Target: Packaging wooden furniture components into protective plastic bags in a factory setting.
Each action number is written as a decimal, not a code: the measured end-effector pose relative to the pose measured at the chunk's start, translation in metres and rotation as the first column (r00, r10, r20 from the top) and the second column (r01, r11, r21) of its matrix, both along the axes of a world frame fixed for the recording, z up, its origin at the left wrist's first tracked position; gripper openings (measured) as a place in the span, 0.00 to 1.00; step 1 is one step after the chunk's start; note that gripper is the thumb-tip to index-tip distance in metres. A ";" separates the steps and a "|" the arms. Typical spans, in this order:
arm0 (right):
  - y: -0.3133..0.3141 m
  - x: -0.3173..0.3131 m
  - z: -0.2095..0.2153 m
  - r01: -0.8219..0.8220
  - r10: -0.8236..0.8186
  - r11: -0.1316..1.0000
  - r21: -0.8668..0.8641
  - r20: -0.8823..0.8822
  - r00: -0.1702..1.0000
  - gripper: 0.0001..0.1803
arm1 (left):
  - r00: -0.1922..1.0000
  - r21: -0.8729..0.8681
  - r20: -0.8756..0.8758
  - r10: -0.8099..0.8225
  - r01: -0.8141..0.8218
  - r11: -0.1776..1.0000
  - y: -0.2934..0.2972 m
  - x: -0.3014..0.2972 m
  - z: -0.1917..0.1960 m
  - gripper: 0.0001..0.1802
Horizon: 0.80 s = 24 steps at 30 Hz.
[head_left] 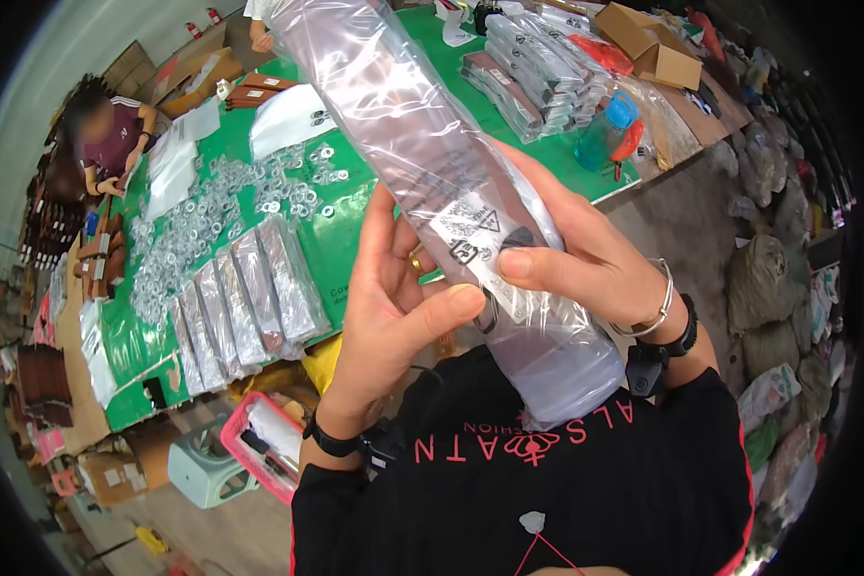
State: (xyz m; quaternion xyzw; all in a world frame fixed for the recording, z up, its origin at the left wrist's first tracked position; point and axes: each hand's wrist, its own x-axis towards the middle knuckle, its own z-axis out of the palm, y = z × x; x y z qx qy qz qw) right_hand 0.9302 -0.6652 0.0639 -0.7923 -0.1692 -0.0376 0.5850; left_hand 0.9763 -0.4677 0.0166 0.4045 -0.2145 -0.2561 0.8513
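Observation:
Held up before my chest is a long, clear plastic package (394,106) with something brown inside. It tilts, its upper end toward the far left and its lower end near my black shirt. A white label with printed symbols (466,230) shows through the film. My left hand (384,298) grips the package's left side, thumb in front and fingers partly hidden behind it. From the right, my right hand (586,250) clasps it, with the thumb pressed on the front by a small dark spot. What exactly the brown contents are, I cannot make out.
A green table (355,230) carries clear plastic rings (202,216), a row of wrapped packages (250,298), stacked packages (538,72) and a blue bottle (605,132). Below are a pink basket (235,437) and a pale stool (206,475). A co-worker (110,139) sits far left; sacks (778,278) lie right.

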 end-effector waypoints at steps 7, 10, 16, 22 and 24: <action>0.004 0.005 0.009 -0.025 0.048 0.991 0.129 -0.181 0.982 0.39 | 0.999 0.001 -0.008 0.041 -0.041 0.999 0.000 0.002 0.002 0.62; 0.005 0.008 0.001 -0.012 0.022 0.995 0.102 -0.094 0.995 0.37 | 0.999 0.024 -0.019 0.047 -0.047 0.999 -0.001 0.002 0.007 0.59; 0.001 0.016 -0.001 -0.060 0.076 0.987 0.149 -0.101 0.992 0.35 | 0.996 0.100 -0.027 0.087 -0.084 0.991 0.000 0.002 0.011 0.54; -0.010 0.019 -0.009 -0.132 0.132 0.990 0.049 -0.010 0.991 0.50 | 0.995 0.117 -0.036 0.089 -0.085 0.989 -0.003 0.007 0.009 0.54; -0.009 0.019 -0.005 -0.142 0.143 0.990 0.024 -0.034 0.989 0.57 | 0.996 0.117 -0.035 0.085 -0.080 0.990 -0.003 0.008 0.009 0.54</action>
